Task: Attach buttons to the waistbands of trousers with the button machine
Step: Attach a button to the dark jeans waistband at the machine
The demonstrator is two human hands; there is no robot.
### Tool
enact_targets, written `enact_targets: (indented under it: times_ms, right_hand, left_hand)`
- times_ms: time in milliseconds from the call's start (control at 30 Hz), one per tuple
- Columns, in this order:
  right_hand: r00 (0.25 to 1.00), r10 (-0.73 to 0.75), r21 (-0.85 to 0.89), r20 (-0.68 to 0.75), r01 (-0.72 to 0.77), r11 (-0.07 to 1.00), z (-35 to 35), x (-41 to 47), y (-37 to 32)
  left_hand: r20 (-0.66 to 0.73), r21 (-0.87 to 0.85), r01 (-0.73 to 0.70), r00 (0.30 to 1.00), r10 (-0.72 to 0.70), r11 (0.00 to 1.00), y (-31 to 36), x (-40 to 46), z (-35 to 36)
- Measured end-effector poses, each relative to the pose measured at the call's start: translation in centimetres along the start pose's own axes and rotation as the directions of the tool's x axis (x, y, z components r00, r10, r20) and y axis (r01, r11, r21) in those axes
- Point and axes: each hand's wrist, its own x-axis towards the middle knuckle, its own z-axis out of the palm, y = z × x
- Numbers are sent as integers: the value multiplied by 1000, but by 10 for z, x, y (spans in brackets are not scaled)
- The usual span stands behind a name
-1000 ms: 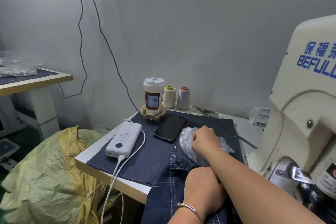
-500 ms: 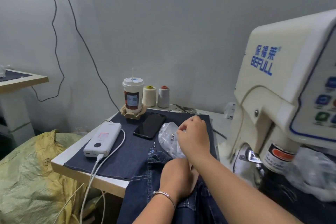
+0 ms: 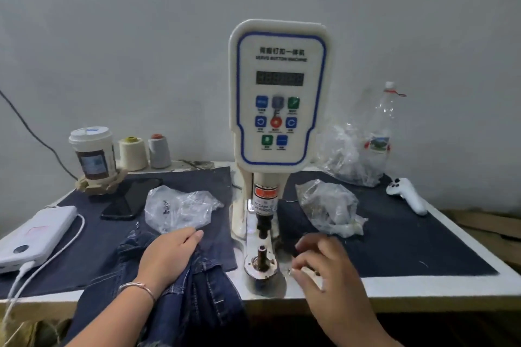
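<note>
My right hand (image 3: 324, 267) has left the left-side button bag (image 3: 180, 207) for the button machine (image 3: 277, 110), fingers curled, seemingly pinching something small I can't make out, ready for loading, while my left hand (image 3: 169, 253) presses flat-fingered on the trousers (image 3: 180, 298) beside the lower die (image 3: 262, 258).

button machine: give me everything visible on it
The button machine stands upright mid-table, facing the camera. Cream plastic head, blue-outlined panel with a dark display and coloured buttons. Below, a cylinder with a red label points down at a metal post on a round base. Nothing sits on the post. The right hand hovers beside the base; contact unclear.
</note>
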Motion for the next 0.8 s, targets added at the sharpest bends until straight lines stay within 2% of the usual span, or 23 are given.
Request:
enact_targets:
  times_ms: [67, 133, 200, 367, 500, 667, 800]
  right_hand:
    - [982, 189, -9, -27, -189, 982, -22, 10, 37]
    - [933, 361, -49, 14, -360, 932, -35, 23, 69]
    - [888, 451, -78, 89, -445, 892, -35, 32, 90]
    - [826, 511, -79, 238, -508, 858, -21, 43, 113]
    - [786, 551, -84, 279, -552, 830, -18, 50, 119]
    - [860, 492, -101, 136, -482, 870, -13, 40, 121]
    - [882, 447, -51, 151, -444, 894, -13, 35, 123]
  left_hand:
    - [-6, -4, 11, 1000, -11, 1000, 0, 1, 1]
    - [-7, 0, 23, 1000, -23, 1000, 0, 1, 2]
    - [-9, -6, 35, 999, -35, 999, 0, 1, 2]
    - [-19, 16, 58, 998, -57, 998, -1, 2, 3]
    - [-21, 12, 50, 999, -50, 999, -2, 4, 4]
    - [-14, 18, 47, 999, -46, 999, -3, 5, 6]
    - [-10, 8, 54, 999, -54, 999, -2, 5, 5]
